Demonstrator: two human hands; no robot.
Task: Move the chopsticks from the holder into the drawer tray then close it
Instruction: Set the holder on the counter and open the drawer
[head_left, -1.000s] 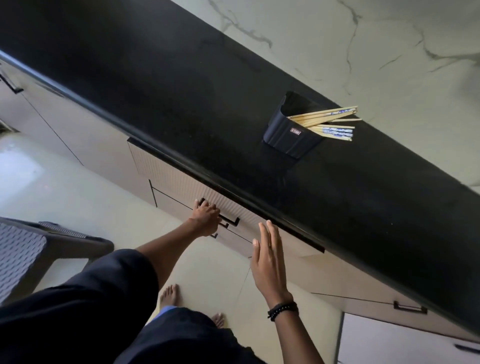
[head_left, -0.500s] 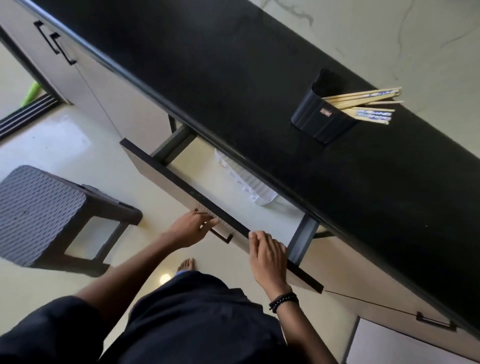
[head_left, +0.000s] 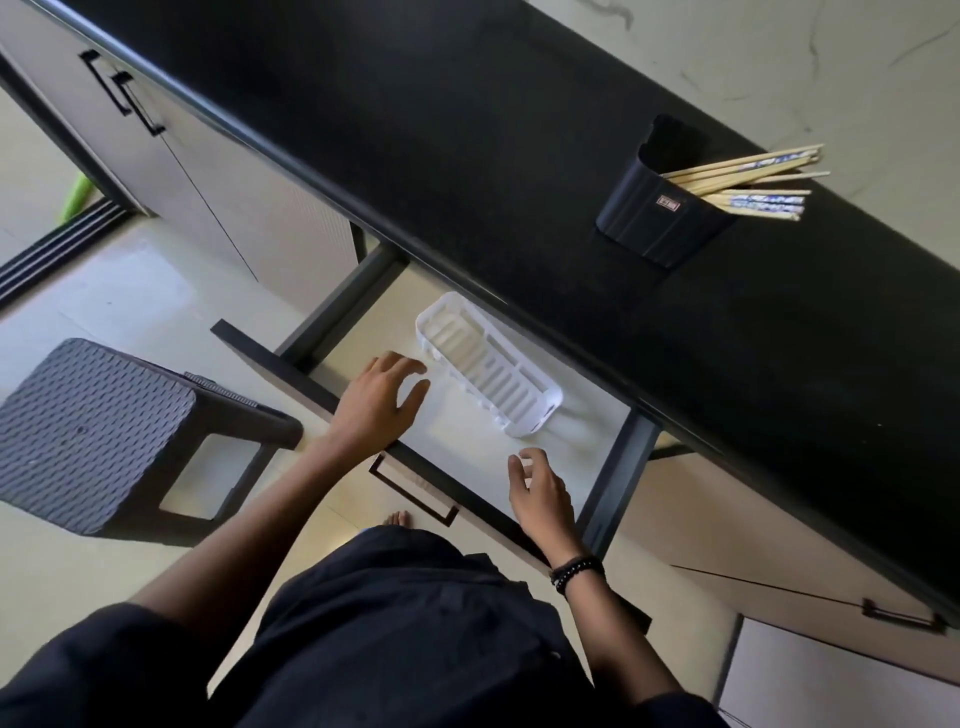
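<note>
Black-beaded right hand (head_left: 540, 493), fingers loosely curled, empty, over open pale drawer (head_left: 613, 457); nearer hand to wooden chopsticks (head_left: 748, 182), which lie up and right, long axes pointing right, in black ribbed holder (head_left: 649, 223) on black worktop (head_left: 415, 130). Left hand (head_left: 379, 402), spread, empty, just beside white slotted plastic tray (head_left: 488, 371) in drawer; tray holds nothing.

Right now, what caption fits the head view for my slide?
Open drawer with white tray; left hand and right hand hover empty over it, chopsticks in black holder on the counter.
</note>
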